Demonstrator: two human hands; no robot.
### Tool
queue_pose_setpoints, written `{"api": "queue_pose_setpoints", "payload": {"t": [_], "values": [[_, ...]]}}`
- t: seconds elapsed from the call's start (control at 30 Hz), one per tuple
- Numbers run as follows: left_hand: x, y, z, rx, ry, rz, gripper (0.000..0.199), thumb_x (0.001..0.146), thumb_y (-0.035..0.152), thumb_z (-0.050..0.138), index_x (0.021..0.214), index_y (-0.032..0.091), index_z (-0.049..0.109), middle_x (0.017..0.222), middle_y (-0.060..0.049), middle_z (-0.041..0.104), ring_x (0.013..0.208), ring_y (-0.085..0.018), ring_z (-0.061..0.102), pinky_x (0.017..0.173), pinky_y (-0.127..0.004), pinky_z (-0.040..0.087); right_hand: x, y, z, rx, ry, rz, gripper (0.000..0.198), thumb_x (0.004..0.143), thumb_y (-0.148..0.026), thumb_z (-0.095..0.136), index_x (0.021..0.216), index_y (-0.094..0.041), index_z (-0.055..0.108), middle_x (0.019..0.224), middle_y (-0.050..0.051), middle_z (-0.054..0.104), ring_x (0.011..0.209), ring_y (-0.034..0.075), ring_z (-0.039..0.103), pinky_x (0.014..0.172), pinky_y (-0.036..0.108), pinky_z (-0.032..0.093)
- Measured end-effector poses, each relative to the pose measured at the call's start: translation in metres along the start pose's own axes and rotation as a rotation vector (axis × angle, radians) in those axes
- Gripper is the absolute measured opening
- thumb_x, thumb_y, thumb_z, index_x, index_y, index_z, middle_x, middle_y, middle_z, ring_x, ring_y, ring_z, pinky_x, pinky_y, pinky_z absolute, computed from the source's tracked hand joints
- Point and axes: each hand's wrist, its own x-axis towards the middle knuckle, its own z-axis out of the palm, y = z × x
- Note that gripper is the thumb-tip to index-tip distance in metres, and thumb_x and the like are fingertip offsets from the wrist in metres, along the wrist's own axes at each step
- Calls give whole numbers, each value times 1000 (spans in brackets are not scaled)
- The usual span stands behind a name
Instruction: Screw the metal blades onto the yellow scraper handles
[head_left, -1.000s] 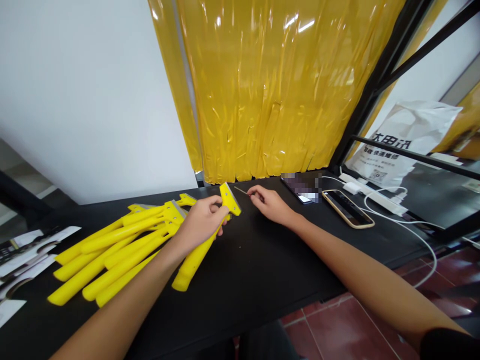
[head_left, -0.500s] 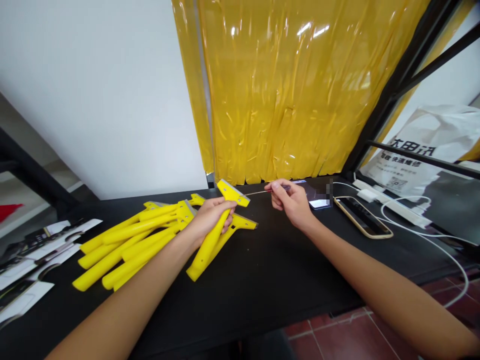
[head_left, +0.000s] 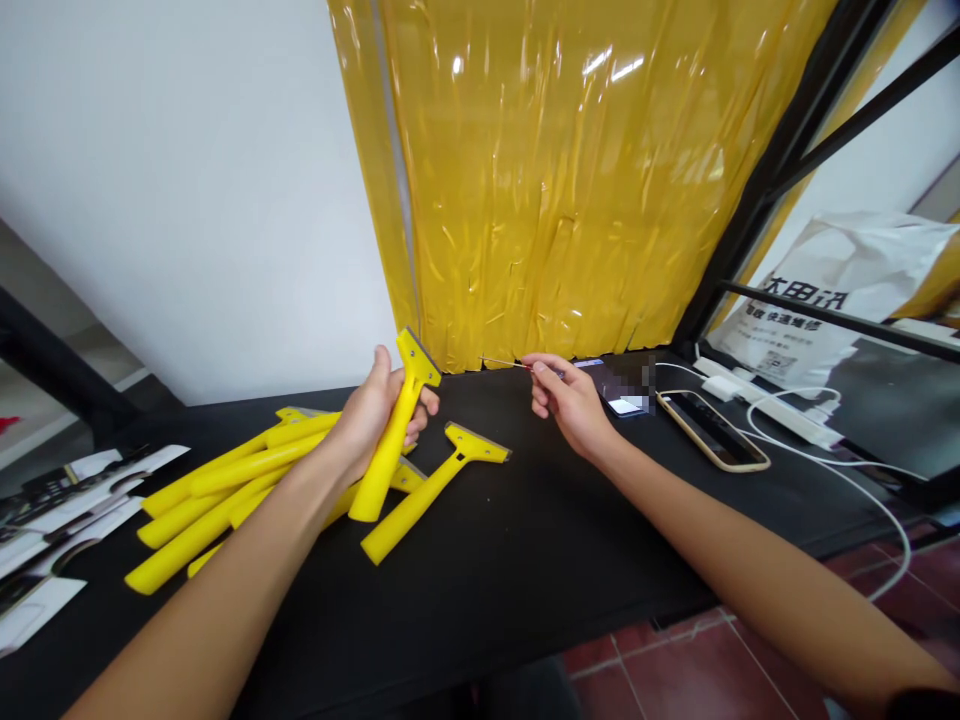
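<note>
My left hand [head_left: 373, 405] holds a yellow scraper [head_left: 389, 440] with its head up and its handle slanting down; the thumb is lifted off and the fingers curl behind the handle. In my right hand [head_left: 570, 397] a thin screwdriver [head_left: 505, 362] is pinched, its metal shaft pointing left, apart from the scraper. A second yellow scraper [head_left: 427, 492] lies on the black table just right of my left hand. Several more yellow scrapers [head_left: 225, 477] are heaped left of it, partly hidden behind my left forearm.
Right of my right hand are a dark phone [head_left: 626, 390] and another phone in a pale case [head_left: 712, 432]. A white power strip [head_left: 795, 415] with cables lies beyond, near a white plastic bag [head_left: 825, 300]. Printed cards [head_left: 90, 520] lie at the left. A yellow strip curtain [head_left: 540, 180] hangs behind.
My left hand has turned and moved left with the scraper, away from the second scraper on the table. The screwdriver tip no longer reaches the scraper head; the view has shifted slightly.
</note>
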Motion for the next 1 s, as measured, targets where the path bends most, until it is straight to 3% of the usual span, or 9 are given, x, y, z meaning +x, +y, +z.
{"api": "queue_pose_setpoints", "payload": {"t": [0.07,0.17,0.27,0.33,0.5,0.63,0.83,1.0], "values": [[3,-3,-2,62,55,-11,56,90,69,52,72,17,61,48,-1,51,39,-9,43,39,-22,36,0,-1,0,7,-4,15,28,84,-44,72,101,-21,69,71,-4,44,57,9,39,46,23,34],[7,-9,0,-24,138,11,30,82,41,77,75,15,63,59,-2,61,47,-8,52,46,-20,44,0,-4,0,37,-27,28,29,83,-43,73,103,-22,69,75,-3,45,58,9,40,46,23,34],[11,-13,3,-166,261,-3,19,78,24,80,79,12,66,68,-4,67,54,-8,58,52,-18,49,0,-9,-2,66,-55,20,31,83,-43,73,106,-22,70,77,-2,45,59,9,40,46,24,33],[12,-16,5,-193,246,-22,17,77,20,80,80,12,66,71,-4,69,53,-8,58,49,-19,48,0,-11,-4,55,-78,-2,29,85,-42,72,106,-23,70,78,-2,45,58,9,40,47,24,33],[7,-21,12,-56,188,5,21,76,21,77,66,15,59,56,-1,61,44,-9,53,42,-20,42,-9,-15,-4,-177,-185,-93,24,92,-41,66,106,-23,72,66,-3,47,55,11,44,51,28,38],[1,-21,18,153,180,41,33,81,29,71,54,16,56,42,-1,52,36,-10,48,39,-22,39,-16,-13,1,-371,-243,-141,25,94,-42,63,106,-22,72,76,-1,56,54,10,49,51,28,39],[-1,-21,21,284,224,92,36,86,36,63,56,16,59,42,-2,54,34,-11,48,38,-23,38,-17,-9,4,-443,-277,-151,24,95,-41,60,106,-23,72,89,2,61,57,9,51,52,26,41],[-1,-22,20,302,209,119,34,87,36,61,59,16,59,40,0,51,34,-11,46,39,-22,38,-17,-11,3,-411,-274,-136,24,95,-41,61,105,-22,71,87,2,61,55,8,50,50,26,41]]}}
